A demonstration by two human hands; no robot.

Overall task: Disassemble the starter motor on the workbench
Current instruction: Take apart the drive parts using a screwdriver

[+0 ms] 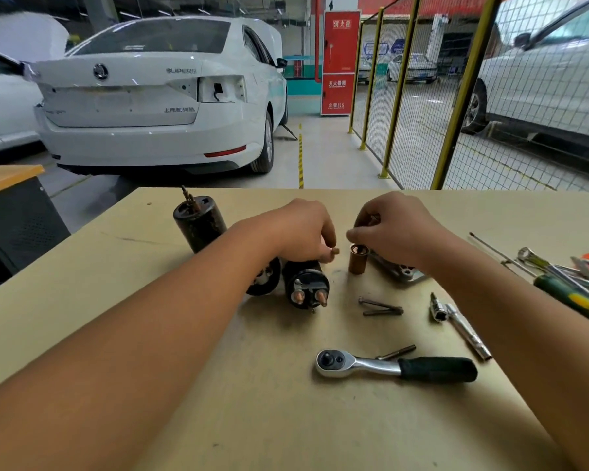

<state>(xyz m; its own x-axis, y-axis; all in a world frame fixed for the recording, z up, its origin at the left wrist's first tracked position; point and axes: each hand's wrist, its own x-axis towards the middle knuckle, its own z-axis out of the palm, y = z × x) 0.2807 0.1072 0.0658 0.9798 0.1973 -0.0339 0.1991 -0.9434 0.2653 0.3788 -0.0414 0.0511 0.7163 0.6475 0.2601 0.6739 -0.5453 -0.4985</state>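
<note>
Two bare hands work close together over the far middle of the tan counter (238, 385). The left hand (301, 229) has its fingers curled, pinching a small brass-coloured piece (335, 251) at the fingertips. The right hand (393, 224) is also curled, fingers closed on a small part I cannot make out, just above an upright copper-coloured sleeve (357, 260).

The starter motor lies in pieces. Its dark cylindrical body (199, 224) rests tilted at the far left, a stud poking from its top. The black solenoid (306, 287) lies just under the left hand, its two copper terminals facing me. A silver end housing (400, 271) sits partly hidden beneath the right wrist.

Nearer me lie two long bolts (381, 306), a ratchet wrench (395, 367) with a black grip, and a socket extension (459, 326). A green-handled screwdriver (572, 297) and spanners (558, 268) lie at the right edge.
</note>
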